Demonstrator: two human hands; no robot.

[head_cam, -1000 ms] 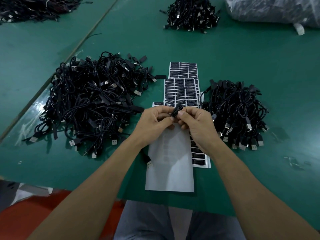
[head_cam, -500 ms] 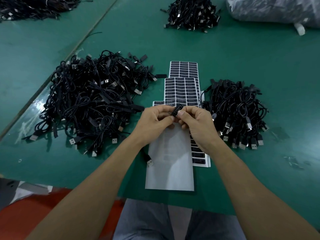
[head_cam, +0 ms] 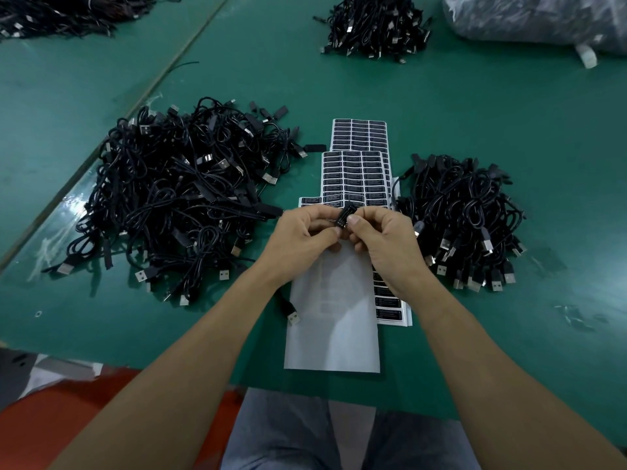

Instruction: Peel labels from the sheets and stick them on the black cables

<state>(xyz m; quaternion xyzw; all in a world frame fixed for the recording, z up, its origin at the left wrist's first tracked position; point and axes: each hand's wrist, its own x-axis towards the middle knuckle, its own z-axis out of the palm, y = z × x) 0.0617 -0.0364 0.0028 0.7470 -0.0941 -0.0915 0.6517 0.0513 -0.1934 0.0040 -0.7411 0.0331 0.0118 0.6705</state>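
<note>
One black cable point(head_cam: 345, 215) is held above the table's near middle, pinched from both sides. Left hand point(head_cam: 302, 237) and right hand point(head_cam: 383, 239) are together, thumbs and forefingers closed on the cable's thick black section. Whether a label is already on it cannot be told.

Directly behind the hands lie the label sheets point(head_cam: 354, 174), overlapped, with rows of black labels. A blank white backing sheet point(head_cam: 332, 330) lies under the wrists, over another partly used sheet. A USB plug point(head_cam: 292, 316) rests just beside the left forearm.

Large cable pile point(head_cam: 179, 198) to the left of the sheets and a smaller cable pile point(head_cam: 464, 215) to the right, both on the green table point(head_cam: 475, 106). Far edge: further cable heap point(head_cam: 376, 25) and a plastic bag point(head_cam: 529, 18).
</note>
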